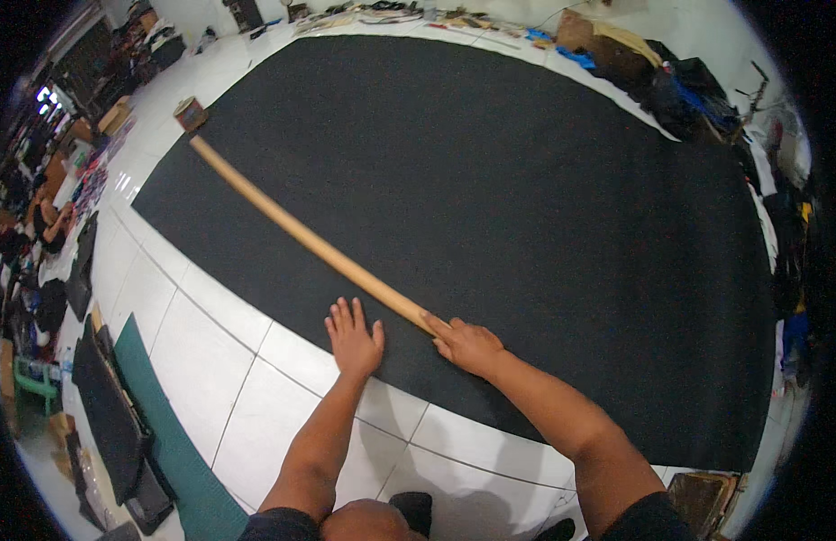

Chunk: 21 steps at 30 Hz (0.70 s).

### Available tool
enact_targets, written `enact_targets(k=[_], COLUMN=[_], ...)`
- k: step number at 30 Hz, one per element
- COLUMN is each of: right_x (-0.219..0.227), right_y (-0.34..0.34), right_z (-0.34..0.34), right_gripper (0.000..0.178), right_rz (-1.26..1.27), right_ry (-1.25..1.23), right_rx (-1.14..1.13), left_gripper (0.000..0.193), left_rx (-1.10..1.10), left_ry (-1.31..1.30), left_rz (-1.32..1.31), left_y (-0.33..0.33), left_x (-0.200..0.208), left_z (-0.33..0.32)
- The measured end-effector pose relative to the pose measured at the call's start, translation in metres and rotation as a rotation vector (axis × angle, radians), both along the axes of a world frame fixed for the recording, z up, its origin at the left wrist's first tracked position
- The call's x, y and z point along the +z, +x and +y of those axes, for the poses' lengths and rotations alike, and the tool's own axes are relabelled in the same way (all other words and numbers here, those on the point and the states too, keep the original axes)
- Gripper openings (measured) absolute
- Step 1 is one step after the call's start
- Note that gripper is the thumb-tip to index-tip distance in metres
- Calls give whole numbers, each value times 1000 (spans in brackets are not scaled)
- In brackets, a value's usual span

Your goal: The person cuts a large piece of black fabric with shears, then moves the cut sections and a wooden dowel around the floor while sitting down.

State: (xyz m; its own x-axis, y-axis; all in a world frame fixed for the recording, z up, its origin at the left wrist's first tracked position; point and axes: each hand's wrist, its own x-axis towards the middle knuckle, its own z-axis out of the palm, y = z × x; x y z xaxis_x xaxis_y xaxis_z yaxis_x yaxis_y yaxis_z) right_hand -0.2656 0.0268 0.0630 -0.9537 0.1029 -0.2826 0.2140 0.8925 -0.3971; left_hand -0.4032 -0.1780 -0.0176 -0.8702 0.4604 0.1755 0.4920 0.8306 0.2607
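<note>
A large sheet of black fabric [544,207] lies spread over white floor tiles. Across its left part runs a long, pale wooden stick [301,233], slanting from the far left toward me. My right hand [470,346] grips the stick's near end, with a finger stretched along it. Just left of that end, my left hand [354,339] rests flat on the fabric near its front edge, fingers spread and holding nothing. By the stick's far end, a small brown box-like block [191,114] sits at the fabric's corner.
A green mat [170,433] and folded black pieces [111,415] lie at the lower left. Black bags and cloth [697,104] are heaped at the far right. Assorted items line the back wall. A person [50,216] sits among piles at the far left.
</note>
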Motion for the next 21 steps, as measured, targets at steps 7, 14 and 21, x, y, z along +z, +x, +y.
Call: enact_targets(k=[7, 14, 21], right_x=[-4, -17, -14], right_y=[-68, -98, -163], right_z=[-23, 66, 122], right_gripper=[58, 55, 61], right_rz=[72, 72, 77], right_ry=[115, 181, 126], right_rx=[281, 50, -385], left_gripper=[64, 68, 68], left_rx=[-36, 11, 24], left_ry=[39, 17, 13], left_rz=[-53, -46, -77], left_y=[-1, -2, -2], left_x=[6, 12, 17], left_z=[-1, 1, -6])
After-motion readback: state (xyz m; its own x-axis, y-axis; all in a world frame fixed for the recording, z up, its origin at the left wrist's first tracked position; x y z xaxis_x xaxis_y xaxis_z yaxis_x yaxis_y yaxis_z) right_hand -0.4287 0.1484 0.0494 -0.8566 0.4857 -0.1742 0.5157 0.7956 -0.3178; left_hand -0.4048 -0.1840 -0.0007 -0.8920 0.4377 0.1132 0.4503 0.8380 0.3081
